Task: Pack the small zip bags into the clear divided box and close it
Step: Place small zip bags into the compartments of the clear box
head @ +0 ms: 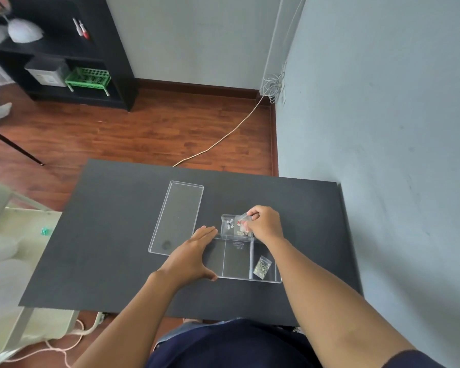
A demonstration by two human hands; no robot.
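Observation:
The clear divided box [237,258] lies open on the dark table [112,235]. My left hand [194,257] rests flat on its left end, fingers together, holding nothing. One small zip bag [262,266] with pale beads lies in the right compartment. Just beyond the box's far wall lie more small zip bags [230,224]. My right hand [263,223] pinches the top edge of one of them [243,218], lifted slightly. The clear lid [177,217] lies separately to the left of the box.
A grey wall [383,128] runs close along the table's right side. A pale chair [8,235] stands off the left edge. Beyond the table is wooden floor with a cable [223,139] and a black shelf unit [64,49].

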